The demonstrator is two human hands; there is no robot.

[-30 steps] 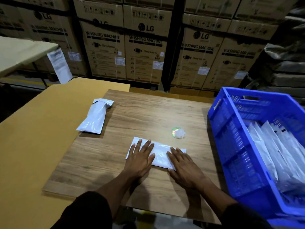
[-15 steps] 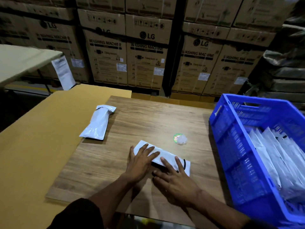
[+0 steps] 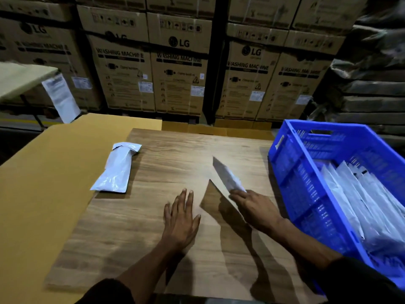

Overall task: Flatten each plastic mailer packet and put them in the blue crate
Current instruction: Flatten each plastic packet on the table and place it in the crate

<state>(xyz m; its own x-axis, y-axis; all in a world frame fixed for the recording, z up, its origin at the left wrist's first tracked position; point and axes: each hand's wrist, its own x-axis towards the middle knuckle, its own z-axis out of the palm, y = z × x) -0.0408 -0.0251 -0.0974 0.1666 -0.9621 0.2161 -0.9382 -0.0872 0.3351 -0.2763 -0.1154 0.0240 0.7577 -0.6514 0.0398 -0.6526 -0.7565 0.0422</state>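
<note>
At ten o'clock a puffy packet (image 3: 115, 170) is waiting unflattened on the board (image 3: 175, 150). The left hand (image 3: 180, 218) is hovering flat-fingered, empty, while the right hand (image 3: 255, 205) is pinching one end of a flattened packet (image 3: 226, 175), lifted and tilting. With so little held, it may be slipping free before reaching the blue crate (image 3: 291, 172) at three o'clock.

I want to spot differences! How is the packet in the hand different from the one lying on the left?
The held packet is lifted and tilted in the right hand; the left packet lies on the board, untouched. The held one looks thin and flat; the left one looks puffy. Both are white plastic.
</note>
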